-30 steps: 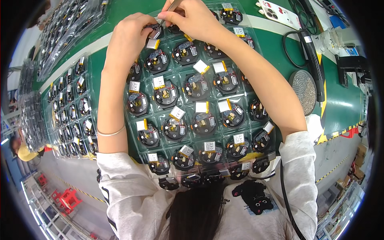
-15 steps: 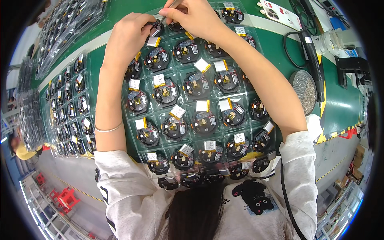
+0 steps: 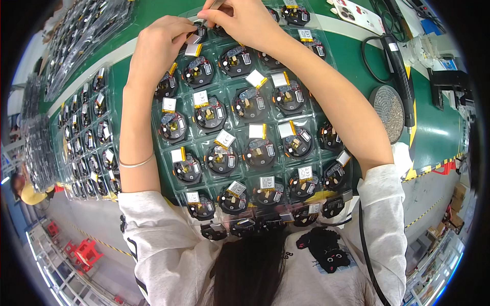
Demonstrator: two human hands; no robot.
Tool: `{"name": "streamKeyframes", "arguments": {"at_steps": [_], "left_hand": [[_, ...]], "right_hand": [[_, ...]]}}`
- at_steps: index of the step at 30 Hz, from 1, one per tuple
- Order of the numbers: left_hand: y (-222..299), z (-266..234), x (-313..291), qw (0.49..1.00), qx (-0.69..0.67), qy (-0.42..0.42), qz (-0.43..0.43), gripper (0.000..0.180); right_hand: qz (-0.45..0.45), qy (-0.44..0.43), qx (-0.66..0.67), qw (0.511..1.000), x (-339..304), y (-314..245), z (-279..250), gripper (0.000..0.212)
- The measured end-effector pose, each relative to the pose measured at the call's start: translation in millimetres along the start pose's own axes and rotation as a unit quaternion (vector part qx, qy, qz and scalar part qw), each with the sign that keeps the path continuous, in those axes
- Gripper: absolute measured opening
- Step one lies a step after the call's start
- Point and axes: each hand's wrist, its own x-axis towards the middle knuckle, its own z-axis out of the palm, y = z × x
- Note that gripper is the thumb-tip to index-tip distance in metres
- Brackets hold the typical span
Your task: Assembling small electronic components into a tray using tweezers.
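At the far edge of the clear plastic tray [image 3: 217, 86], my left hand [image 3: 162, 43] pinches the edge of a small round black electronic assembly [image 3: 200, 31]. Its silvery battery [image 3: 194, 50] lies beside the fingers. My right hand [image 3: 237, 21] grips slim metal tweezers [image 3: 216, 5], the tips pointing down at that same assembly. The fingers partly hide the contact point. Several like assemblies, such as one with a white-faced battery [image 3: 210, 115], sit in the tray's compartments below and between my forearms.
To the left stands another filled tray [image 3: 84, 137], with stacked clear trays [image 3: 92, 41] behind it. On the right of the green bench lie a black corded handheld tool [image 3: 399, 76], a round dish of metallic grains [image 3: 388, 115] and a phone in a white case [image 3: 357, 15].
Both hands have shifted slightly to the left and keep working at the same assembly. The tray appears slightly shifted in view too. The grips look the same.
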Motion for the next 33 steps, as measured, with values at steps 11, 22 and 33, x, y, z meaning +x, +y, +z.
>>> {"name": "streamKeyframes", "arguments": {"at_steps": [11, 22, 33], "left_hand": [[-3.1, -2.8, -6.7, 1.000, 0.001, -0.013, -0.003, 0.019], [-4.5, -12.8, -5.6, 0.997, 0.041, -0.067, 0.000, 0.024], [-26.5, -56.2, -35.8, 0.977, -0.004, 0.020, -0.213, 0.021]], "right_hand": [[0.040, -0.020, 0.011, 0.999, -2.1, -5.4, 2.4, 0.017], [0.055, 0.046, 0.206, 0.976, 7.3, -0.3, 8.1, 0.020], [0.229, 0.042, 0.316, 0.920, 45.8, -67.5, -2.9, 0.026]]}}
